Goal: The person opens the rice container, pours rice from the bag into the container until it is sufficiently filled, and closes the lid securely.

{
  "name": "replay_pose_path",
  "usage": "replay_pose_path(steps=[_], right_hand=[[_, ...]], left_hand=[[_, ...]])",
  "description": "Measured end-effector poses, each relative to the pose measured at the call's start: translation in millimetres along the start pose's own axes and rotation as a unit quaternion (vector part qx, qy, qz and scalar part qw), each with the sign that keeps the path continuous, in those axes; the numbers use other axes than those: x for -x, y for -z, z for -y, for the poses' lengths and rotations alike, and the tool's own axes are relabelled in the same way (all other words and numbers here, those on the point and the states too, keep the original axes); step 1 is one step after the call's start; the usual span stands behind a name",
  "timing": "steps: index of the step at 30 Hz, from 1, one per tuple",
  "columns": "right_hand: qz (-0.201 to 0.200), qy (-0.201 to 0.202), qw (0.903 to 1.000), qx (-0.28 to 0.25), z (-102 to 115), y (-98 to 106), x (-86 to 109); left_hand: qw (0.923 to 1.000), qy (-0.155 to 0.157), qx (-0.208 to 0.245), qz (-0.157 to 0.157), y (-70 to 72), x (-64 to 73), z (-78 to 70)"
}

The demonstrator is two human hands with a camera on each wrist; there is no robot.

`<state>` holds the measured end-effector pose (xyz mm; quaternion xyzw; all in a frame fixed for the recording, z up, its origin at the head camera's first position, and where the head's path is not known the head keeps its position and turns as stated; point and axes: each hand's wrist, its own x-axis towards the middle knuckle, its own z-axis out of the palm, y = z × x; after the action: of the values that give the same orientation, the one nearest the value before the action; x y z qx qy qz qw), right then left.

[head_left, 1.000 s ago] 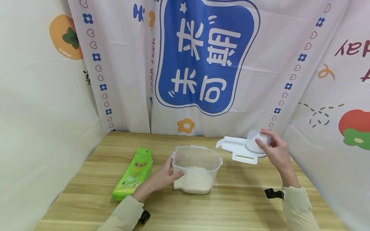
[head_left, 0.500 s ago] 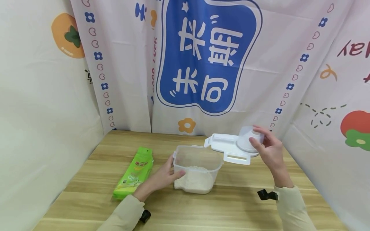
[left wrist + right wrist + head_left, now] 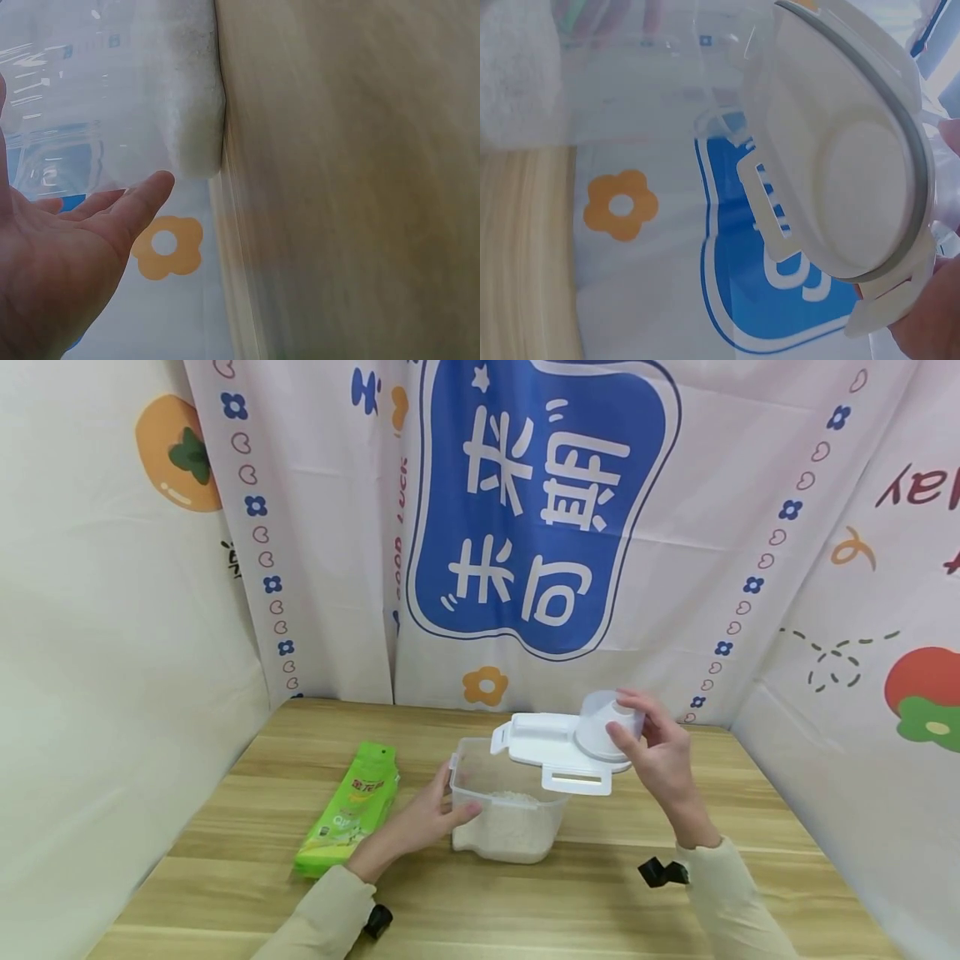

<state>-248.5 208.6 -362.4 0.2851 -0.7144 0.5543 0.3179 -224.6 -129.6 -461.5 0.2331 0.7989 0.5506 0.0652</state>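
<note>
A clear plastic rice container [image 3: 510, 835], partly filled with white rice, stands uncovered on the table. My left hand [image 3: 423, 814] holds its left end, thumb at the front and the other fingers round the far side; in the left wrist view those fingers [image 3: 142, 206] lie against the clear wall. The white lid [image 3: 543, 743] with side latches hangs tilted above the container's right part. My right hand [image 3: 660, 760] grips it by the clear round cup [image 3: 596, 718] on its right end. In the right wrist view the lid's underside [image 3: 862, 187] shows a grey seal.
A green packet [image 3: 348, 814] lies on the table left of the container, beside my left forearm. The wooden table [image 3: 585, 910] meets a printed cloth [image 3: 337, 635] at the back, and cloth walls rise on both sides.
My right hand has carried the lid leftward, from the right of the container to over its right part. The left hand and the container have stayed in place.
</note>
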Motion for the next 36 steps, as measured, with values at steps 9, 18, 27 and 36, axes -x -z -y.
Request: replay_pose_path(steps=[9,18,27,36], right_hand=[[0.0,0.006,0.9995,-0.032,-1,-34,9.5],[-0.016,0.021,0.9974,-0.068,4,-55,18.1],[-0.024,0.05,0.9965,-0.063,4,-68,24.5],[-0.019,0.064,0.9963,-0.054,2,-74,31.3]], left_hand=[[0.9997,-0.005,-0.022,-0.005,-0.8,-0.3,-2.2],[0.9995,0.003,-0.033,-0.004,0.1,-1.2,0.1],[0.9991,-0.018,-0.037,-0.003,-0.5,-3.9,4.6],[0.9993,0.0,-0.037,-0.004,-0.5,-0.1,0.6]])
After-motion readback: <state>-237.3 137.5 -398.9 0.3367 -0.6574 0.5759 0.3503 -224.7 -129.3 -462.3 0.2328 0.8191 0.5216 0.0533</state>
